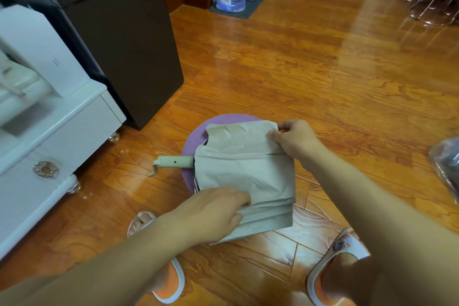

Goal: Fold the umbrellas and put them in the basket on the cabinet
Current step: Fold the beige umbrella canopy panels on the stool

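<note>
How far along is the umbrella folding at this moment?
Done: the beige umbrella is collapsed, lying on a purple stool. In hand: the right hand pinches a far canopy corner; the left hand grips the near folds. Left: rolling it up and putting it away; no basket shows.

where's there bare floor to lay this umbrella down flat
Widest bare floor: beyond the purple stool, between the black cabinet and the clear chair legs. A smaller strip lies left, under the umbrella handle. Crowded near the feet and both hands.
</note>
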A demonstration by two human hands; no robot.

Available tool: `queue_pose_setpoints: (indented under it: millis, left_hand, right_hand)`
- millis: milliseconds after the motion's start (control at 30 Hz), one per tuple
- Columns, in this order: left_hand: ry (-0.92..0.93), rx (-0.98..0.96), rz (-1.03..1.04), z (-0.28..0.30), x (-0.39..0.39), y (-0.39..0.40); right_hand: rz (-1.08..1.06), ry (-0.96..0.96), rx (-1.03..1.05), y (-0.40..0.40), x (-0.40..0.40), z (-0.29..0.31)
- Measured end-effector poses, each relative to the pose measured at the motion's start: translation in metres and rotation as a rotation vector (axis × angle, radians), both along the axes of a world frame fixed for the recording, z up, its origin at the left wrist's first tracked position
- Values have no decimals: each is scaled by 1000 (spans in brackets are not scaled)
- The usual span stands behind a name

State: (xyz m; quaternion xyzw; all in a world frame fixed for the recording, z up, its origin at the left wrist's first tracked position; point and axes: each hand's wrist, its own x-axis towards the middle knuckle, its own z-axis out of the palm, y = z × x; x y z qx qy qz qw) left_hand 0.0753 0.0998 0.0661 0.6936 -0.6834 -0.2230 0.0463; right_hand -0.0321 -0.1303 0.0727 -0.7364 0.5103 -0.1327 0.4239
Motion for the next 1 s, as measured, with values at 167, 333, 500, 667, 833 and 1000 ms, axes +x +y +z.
queue_pose_setpoints:
  millis: [167, 333, 500, 667, 833, 1000]
  left_hand:
    - [50, -287, 276, 32, 19, -12]
    - [69, -395, 632, 40, 65, -30]
    - [25, -168, 487, 22, 76, -42]
    - [-52, -183, 424, 9, 71, -59]
    - [-139, -237, 387, 6, 70, -70]
    - [-182, -410, 391, 7, 76, -72]
  right_hand:
    - [-37, -152, -137, 10, -9, 21]
    - [45, -285, -85, 41, -39, 26]
    - [113, -255, -21, 55, -63, 15]
    - [98, -273, -21, 51, -65, 17]
    - [-3, -313, 75, 43, -54, 23]
    - [-123, -265, 198, 31, -39, 26]
